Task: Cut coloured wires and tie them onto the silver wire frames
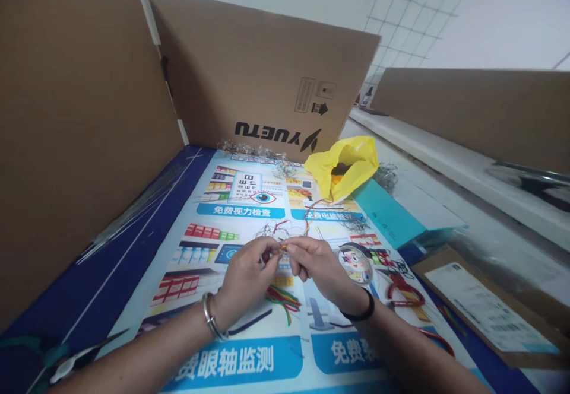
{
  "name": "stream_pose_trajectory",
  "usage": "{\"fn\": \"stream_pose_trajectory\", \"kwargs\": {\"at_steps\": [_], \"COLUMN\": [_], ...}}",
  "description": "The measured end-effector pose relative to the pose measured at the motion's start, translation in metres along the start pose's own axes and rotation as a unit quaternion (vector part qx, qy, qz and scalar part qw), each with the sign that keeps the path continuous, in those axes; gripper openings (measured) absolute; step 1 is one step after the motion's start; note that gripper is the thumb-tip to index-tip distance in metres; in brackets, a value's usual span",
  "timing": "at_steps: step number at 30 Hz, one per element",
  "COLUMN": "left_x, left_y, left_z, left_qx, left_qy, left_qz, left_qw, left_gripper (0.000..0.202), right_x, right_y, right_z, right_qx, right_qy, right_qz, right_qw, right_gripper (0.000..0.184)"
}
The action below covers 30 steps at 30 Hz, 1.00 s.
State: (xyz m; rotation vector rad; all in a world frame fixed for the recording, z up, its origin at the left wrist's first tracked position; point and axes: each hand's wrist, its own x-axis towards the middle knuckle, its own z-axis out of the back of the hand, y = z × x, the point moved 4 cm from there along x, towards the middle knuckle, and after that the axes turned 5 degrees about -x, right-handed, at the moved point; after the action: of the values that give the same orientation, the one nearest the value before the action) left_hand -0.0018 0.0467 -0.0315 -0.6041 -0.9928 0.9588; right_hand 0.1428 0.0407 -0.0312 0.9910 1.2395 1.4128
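My left hand (249, 272) and my right hand (318, 263) meet over the middle of the printed mat. Their fingertips are pinched together on a small orange-gold piece (283, 248), too small to name. Below my left hand lies a bundle of red, yellow and green cords (285, 300); whether it joins the held piece cannot be told. Just behind the fingers is a loose tangle of thin wire (269, 229). A thin red and yellow cord (307, 216) runs from near the wire to a yellow bag (356, 159) with its mouth open.
Tall cardboard panels (267, 73) stand at the left and back. Scissors (80, 361) lie front left. To the right are a clear round dish (355, 263), pliers with red handles (405, 295), a teal box (392, 216) and a labelled brown package (494, 305). More wire (253, 149) lies at the back.
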Motion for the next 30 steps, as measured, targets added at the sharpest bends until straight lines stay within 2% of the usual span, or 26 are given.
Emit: {"fn": "stream_pose_trajectory", "kwargs": {"at_steps": [6,11,25,30], "left_x": [0.008,0.010,0.008,0.007], "left_y": [0.000,-0.001,-0.005,-0.003], "left_z": [0.010,0.013,0.016,0.015], "left_qx": [-0.069,-0.079,-0.080,-0.081], "left_qy": [-0.025,-0.045,-0.063,-0.054], "left_qz": [0.025,-0.001,-0.021,-0.011], "left_qw": [0.997,0.996,0.995,0.995], "left_gripper": [0.007,0.010,0.006,0.004], "right_x": [0.005,0.008,0.008,0.008], "right_y": [0.004,0.009,0.012,0.010], "right_z": [0.015,0.026,0.035,0.027], "right_qx": [0.068,0.076,0.071,0.005], "right_qy": [0.016,0.019,0.030,0.008], "right_qz": [-0.036,-0.049,-0.058,-0.052], "right_qw": [0.997,0.996,0.995,0.999], "right_gripper": [0.024,0.022,0.023,0.023]}}
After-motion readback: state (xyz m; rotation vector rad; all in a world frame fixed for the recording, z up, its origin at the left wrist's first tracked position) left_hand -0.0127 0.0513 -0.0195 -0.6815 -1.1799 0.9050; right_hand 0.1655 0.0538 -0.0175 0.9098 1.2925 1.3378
